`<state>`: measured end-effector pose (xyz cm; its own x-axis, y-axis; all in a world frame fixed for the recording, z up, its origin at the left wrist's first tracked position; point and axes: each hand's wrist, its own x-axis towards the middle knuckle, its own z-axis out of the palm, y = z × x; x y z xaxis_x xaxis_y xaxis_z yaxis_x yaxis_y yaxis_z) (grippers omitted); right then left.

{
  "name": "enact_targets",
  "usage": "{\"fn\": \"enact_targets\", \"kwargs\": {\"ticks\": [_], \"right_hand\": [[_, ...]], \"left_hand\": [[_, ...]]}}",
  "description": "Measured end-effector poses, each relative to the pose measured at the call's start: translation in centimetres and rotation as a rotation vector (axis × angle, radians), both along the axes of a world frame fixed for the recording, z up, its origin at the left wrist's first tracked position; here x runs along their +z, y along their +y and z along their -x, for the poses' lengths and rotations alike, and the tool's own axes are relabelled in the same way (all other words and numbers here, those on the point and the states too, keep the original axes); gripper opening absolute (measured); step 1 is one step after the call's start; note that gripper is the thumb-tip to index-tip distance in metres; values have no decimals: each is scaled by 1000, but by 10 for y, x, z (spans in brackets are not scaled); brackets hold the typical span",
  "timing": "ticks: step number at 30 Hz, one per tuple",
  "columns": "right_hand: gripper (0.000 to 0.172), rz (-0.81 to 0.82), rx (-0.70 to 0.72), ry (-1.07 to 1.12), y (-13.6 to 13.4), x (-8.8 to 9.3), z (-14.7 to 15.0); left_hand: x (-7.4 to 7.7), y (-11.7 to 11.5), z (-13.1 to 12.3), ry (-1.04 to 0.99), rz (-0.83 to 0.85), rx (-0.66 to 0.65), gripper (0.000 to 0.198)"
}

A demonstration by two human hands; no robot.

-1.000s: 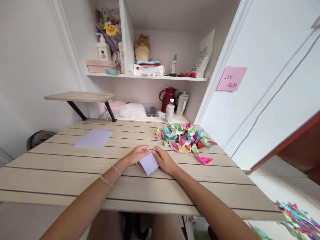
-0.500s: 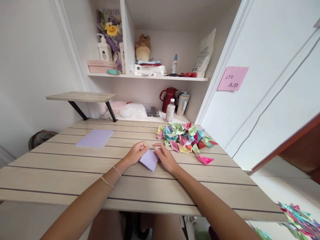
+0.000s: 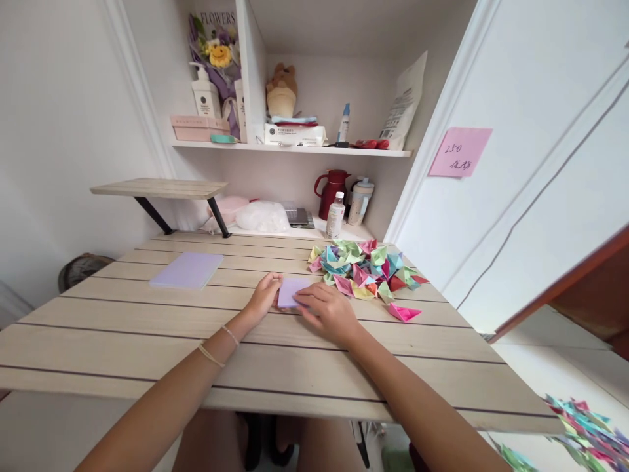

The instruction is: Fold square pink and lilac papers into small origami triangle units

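A small folded piece of purple paper [image 3: 291, 292] is between my two hands, over the middle of the table. My left hand [image 3: 266, 295] grips it at its left edge, thumb and fingers closed together. Across its right side lie the fingers of my right hand [image 3: 327, 309], with the thumb low and close to the near edge; they hide that part of the paper. A flat stack of purple paper sheets [image 3: 187, 271] rests farther left. Folded paper boats [image 3: 361, 269] in many colours are heaped to the right, and one pink boat [image 3: 403, 313] sits apart in front of them.
A small raised shelf [image 3: 160, 188] on black legs stands at the back left. Behind the heap are a clear bottle [image 3: 335, 216], a red jug [image 3: 333, 190] and a cup [image 3: 361, 202]. More folded papers [image 3: 590, 432] lie below the table's right edge.
The purple paper has turned from a slanted position to nearly square and shifted slightly away from me. My right hand has moved its fingers over the paper's right side.
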<state>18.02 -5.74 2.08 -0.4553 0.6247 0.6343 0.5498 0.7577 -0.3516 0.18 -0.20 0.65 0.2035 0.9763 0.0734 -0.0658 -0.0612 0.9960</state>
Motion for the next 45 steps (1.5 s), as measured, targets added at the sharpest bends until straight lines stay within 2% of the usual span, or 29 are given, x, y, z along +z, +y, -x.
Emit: {"fn": "enact_targets", "kwargs": {"ticks": [5, 9, 12, 17, 20, 25, 29, 33, 36, 40, 42, 44, 45], "right_hand": [[19, 101, -110, 192, 5, -2, -2], [21, 274, -156, 412, 5, -3, -1], [22, 379, -176, 550, 7, -5, 0], [20, 413, -272, 613, 10, -5, -3], [23, 475, -245, 637, 10, -4, -4], [25, 639, -114, 751, 11, -7, -3], [22, 759, -107, 893, 14, -12, -5], [20, 725, -161, 953, 16, -11, -9], [21, 632, -178, 905, 15, -7, -10], [20, 514, -58, 711, 10, -1, -6], [21, 435, -11, 616, 6, 1, -3], [30, 307, -57, 552, 4, 2, -2], [40, 239, -99, 519, 3, 1, -2]], "left_hand": [[3, -4, 0, -76, 102, -176, 35], [3, -2, 1, -65, 104, -275, 36], [1, -1, 0, -25, 99, -276, 34], [1, 0, 0, -33, 113, -262, 37], [2, 0, -1, -45, 113, -264, 39], [3, -1, -2, 4, 100, -287, 41], [3, -1, 0, 53, 71, -351, 40], [2, -1, 2, 68, 34, -389, 44], [1, -2, 3, 101, -12, -398, 47], [-2, -4, 1, 166, -60, -392, 27], [-4, -5, -1, 171, -61, -381, 23], [-5, -4, -2, 139, -48, -348, 25], [-6, -4, -3, 114, -39, -320, 27]]}}
